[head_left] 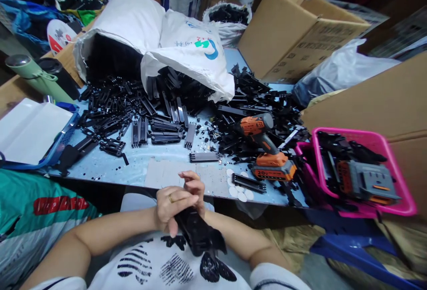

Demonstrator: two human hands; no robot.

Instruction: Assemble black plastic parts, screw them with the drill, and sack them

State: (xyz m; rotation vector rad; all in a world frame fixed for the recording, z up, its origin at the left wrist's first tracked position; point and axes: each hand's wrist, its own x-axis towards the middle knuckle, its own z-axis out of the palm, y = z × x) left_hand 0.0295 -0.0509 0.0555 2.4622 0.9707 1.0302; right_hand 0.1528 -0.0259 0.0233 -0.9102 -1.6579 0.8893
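A long black plastic part [200,232] is held close to my body, its wider end pointing down and to the right. My left hand [168,203], with a ring on one finger, is closed around the upper end of that part. Just behind it, my right hand [195,185] has its fingers curled at the same end, its palm largely hidden by the part and my left hand. In front of my hands a grey board [187,176] lies along the table edge. An orange cordless drill [263,141] stands on its battery to the right.
Black plastic pieces [113,101] are heaped across the blue table, spilling from white sacks [196,45]. A pink basket [405,194] at right holds black parts and another orange-grey tool. Left are a blue tray [65,138] and green bottle [42,76]. A cardboard box [283,32] stands behind.
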